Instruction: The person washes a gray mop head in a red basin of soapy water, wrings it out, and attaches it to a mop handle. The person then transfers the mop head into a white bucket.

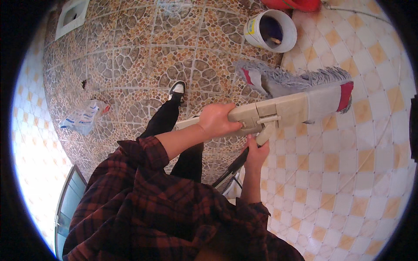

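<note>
My left hand (215,120) grips the beige plastic frame (289,109) of a flat mop, its thumb on the front near the middle hinge. Just below that hinge, my right hand (257,153) is closed around the joint end of the mop's dark handle (235,164), which slants down past my body. A grey fringed mop pad (321,102) with red end patches is fitted over the frame's right end. The pad's other end sags loose behind the frame, off the plastic. The frame's left part runs behind my left hand.
A white bucket (290,37) holding something dark stands by the tiled wall (343,163). Behind it is a red plastic object (302,5). A plastic bag (85,116) lies on the pebble-patterned floor (130,68). A squat toilet (80,16) is at far left, a door (70,199) lower left.
</note>
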Demonstrator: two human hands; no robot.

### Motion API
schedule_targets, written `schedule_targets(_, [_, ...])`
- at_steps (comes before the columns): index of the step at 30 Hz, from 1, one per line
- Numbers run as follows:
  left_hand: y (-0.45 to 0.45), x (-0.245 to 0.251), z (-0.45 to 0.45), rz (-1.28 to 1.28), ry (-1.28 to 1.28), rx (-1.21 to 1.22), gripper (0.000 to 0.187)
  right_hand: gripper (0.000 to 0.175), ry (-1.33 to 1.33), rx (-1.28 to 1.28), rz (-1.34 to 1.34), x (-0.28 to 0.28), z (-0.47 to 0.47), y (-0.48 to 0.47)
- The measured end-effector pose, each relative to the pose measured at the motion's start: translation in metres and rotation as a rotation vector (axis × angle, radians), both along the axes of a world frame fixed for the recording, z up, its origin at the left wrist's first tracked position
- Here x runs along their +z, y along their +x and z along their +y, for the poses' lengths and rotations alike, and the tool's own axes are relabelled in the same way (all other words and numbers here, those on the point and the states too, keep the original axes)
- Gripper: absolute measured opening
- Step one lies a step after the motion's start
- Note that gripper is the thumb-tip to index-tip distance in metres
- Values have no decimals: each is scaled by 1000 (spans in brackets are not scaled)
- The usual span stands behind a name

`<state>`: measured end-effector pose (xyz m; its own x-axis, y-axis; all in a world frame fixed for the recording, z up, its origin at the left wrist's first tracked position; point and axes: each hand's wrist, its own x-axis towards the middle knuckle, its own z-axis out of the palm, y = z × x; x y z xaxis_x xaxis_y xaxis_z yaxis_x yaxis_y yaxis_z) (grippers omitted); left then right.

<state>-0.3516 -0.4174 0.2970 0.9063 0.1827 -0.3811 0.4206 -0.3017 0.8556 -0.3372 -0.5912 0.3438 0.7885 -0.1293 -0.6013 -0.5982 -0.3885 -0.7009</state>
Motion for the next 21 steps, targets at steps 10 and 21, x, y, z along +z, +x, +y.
schedule_targets(10, [9, -22, 16, -124, 199, 12, 29, 23, 3, 31, -13, 15, 10, 14])
schedule_targets(21, [29, -59, 61, -432, 16, -368, 38, 18, 97, 11, 104, 36, -6, -19])
